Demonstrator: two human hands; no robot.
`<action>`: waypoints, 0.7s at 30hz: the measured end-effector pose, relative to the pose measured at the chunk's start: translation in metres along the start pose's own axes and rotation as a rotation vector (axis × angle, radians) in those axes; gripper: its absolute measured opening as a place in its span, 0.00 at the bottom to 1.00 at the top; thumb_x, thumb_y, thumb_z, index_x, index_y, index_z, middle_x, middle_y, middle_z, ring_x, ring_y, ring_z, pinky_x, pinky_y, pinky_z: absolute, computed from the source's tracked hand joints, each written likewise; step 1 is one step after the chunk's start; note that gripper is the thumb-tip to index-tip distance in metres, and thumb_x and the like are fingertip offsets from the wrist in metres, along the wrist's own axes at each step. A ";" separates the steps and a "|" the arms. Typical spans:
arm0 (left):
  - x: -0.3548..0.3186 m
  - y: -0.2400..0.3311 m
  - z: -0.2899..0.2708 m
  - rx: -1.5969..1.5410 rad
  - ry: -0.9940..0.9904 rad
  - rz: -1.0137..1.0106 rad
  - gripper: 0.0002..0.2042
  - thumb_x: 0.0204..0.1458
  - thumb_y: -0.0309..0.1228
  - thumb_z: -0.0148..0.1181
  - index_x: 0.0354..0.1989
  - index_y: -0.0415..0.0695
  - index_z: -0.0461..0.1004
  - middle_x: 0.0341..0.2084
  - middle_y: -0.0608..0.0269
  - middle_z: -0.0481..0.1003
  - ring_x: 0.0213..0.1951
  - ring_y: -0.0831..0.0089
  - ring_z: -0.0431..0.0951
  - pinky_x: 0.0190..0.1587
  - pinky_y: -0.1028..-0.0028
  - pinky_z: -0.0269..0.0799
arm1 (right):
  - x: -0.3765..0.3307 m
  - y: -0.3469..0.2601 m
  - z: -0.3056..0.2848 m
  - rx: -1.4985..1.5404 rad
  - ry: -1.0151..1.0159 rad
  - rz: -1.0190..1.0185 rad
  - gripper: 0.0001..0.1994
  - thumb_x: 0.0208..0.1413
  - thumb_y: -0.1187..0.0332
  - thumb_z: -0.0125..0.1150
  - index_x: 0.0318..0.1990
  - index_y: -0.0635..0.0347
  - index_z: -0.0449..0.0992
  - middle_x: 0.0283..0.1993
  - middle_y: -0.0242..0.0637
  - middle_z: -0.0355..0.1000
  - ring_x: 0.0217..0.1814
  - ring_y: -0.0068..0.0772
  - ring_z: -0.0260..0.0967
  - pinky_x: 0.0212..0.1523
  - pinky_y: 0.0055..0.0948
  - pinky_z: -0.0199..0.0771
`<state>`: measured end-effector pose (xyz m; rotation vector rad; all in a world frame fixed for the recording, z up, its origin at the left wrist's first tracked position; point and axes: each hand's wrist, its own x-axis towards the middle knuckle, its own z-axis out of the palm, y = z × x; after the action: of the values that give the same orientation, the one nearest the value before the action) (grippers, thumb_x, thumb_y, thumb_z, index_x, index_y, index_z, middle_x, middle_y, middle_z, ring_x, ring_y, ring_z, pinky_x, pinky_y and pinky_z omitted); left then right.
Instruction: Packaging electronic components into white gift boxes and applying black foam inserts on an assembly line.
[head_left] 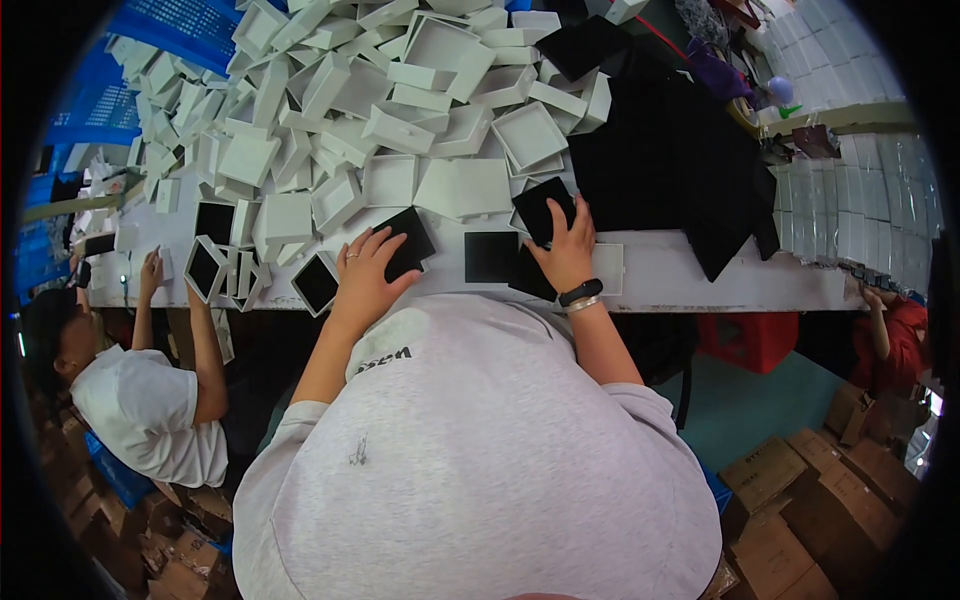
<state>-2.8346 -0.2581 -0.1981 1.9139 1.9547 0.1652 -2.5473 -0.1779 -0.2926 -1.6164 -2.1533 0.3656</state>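
Observation:
My left hand (368, 275) rests with fingers spread on a black square pad (415, 236), and a bit of white shows beneath its edge. To the right, my right hand (568, 248) has its fingers apart, with fingertips touching another black square pad (541, 207) and the thumb beside a dark piece (533, 272). Between the hands lies a box tray with a black pad (492, 257). A white, clear-edged lid or tray (607, 269) sits just right of my right wrist. Beside my left forearm stands a tilted white box with a black inside (318, 284).
A large heap of white box trays (400, 100) fills the table's far side. Black sheets (650, 150) are stacked at right. Blue crates (175, 35) stand far left. A co-worker (150, 400) sits at left; another person in red (895, 340) is far right. Cartons (790, 500) cover the floor.

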 end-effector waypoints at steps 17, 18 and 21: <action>0.040 0.060 0.017 -0.792 -0.223 0.030 0.46 0.36 0.42 0.71 0.63 0.39 0.50 0.56 0.45 0.61 0.60 0.58 0.60 0.60 0.68 0.57 | 0.000 -0.039 -0.054 0.900 -0.175 0.318 0.17 0.46 0.76 0.64 0.46 0.60 0.72 0.38 0.42 0.73 0.42 0.38 0.71 0.43 0.29 0.69; 0.041 0.067 0.009 -0.874 -0.159 0.057 0.49 0.34 0.41 0.72 0.64 0.40 0.47 0.56 0.46 0.61 0.59 0.59 0.61 0.59 0.68 0.57 | -0.003 -0.053 -0.063 0.901 -0.180 0.317 0.17 0.46 0.76 0.64 0.46 0.60 0.72 0.38 0.42 0.73 0.42 0.38 0.71 0.43 0.29 0.69; 0.039 0.073 -0.005 -1.061 -0.146 0.043 0.52 0.33 0.37 0.73 0.65 0.41 0.43 0.54 0.53 0.61 0.57 0.64 0.62 0.59 0.69 0.56 | -0.003 -0.085 -0.094 0.977 -0.413 0.193 0.16 0.46 0.74 0.62 0.45 0.61 0.73 0.41 0.42 0.72 0.39 0.44 0.70 0.42 0.31 0.70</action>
<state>-2.7680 -0.2151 -0.1756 1.1907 1.2783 0.8485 -2.5733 -0.2095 -0.1724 -1.1930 -1.5803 1.6219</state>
